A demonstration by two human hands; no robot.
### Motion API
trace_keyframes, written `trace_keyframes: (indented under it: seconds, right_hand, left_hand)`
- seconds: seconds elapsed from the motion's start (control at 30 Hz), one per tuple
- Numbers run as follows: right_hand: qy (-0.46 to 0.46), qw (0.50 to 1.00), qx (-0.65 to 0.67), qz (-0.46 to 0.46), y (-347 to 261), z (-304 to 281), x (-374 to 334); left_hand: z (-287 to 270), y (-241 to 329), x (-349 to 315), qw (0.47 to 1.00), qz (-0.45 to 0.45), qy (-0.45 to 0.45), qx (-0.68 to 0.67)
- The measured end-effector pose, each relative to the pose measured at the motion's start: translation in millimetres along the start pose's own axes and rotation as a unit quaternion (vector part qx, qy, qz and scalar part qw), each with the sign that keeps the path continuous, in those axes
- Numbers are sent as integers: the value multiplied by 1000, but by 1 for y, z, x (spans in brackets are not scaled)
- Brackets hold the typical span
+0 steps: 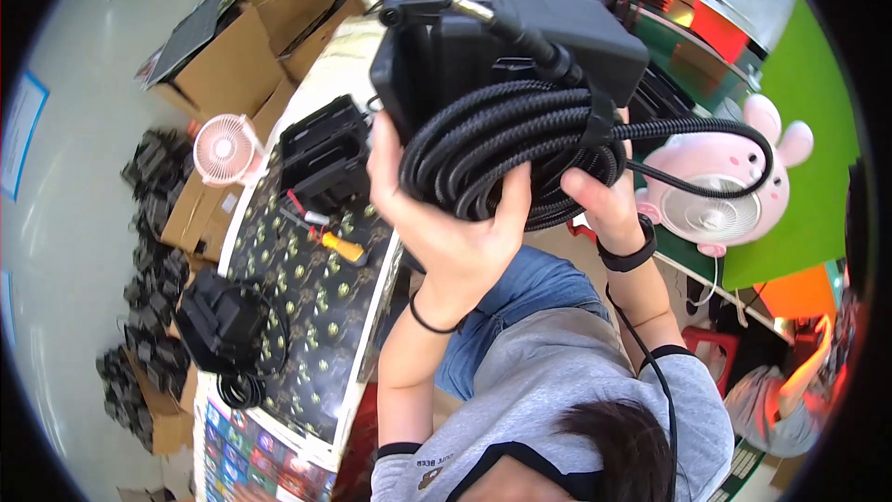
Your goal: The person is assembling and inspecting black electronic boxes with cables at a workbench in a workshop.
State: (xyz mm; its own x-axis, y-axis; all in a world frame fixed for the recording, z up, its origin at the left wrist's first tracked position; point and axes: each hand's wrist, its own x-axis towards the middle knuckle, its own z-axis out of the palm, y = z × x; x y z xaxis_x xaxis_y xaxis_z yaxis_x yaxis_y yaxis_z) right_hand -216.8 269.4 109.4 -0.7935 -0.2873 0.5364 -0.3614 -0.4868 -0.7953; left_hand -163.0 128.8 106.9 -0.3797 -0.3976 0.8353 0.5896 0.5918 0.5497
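Note:
Both hands hold up a black boxy device (576, 23) with a thick coil of black braided cable (474, 135) against its near side. My left hand (451, 232) is closed around the left side of the coil and the device, its thumb pressed on the cable. On the right, my right hand (604, 204) grips the coil's lower right, thumb toward the middle; its other fingers are mostly hidden. A cable end with a metal tip (472, 7) lies across the top of the device. One loop of cable sticks out to the right.
Left, a table with a dark patterned cover (302, 353) bears an open black case (325, 153), a yellow-handled screwdriver (342, 248) and another black device (218, 321). A small pink fan (225, 151) and cardboard boxes (228, 65) stand beyond. A pink rabbit-shaped fan (711, 186) is right; another person (776, 409) sits lower right.

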Motion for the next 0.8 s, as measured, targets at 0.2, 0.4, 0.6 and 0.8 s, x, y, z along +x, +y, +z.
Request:
trace_keyframes:
  seconds: [0.2, 0.4, 0.6, 0.8]
  right_hand:
    - [66, 994, 92, -3, -19, -28, -17]
    - [198, 960, 10, -198, -28, -57, -32]
    - [234, 927, -45, -288, -46, -78, -66]
    - [260, 884, -92, -378, -88, -109, -101]
  left_hand:
    - [-12, 31, 9, 970, 15, -220, -100]
    - [7, 27, 18, 947, 173, -269, -33]
    - [58, 21, 6, 879, 283, -184, -336]
    - [41, -49, -46, 908, 248, -166, -294]
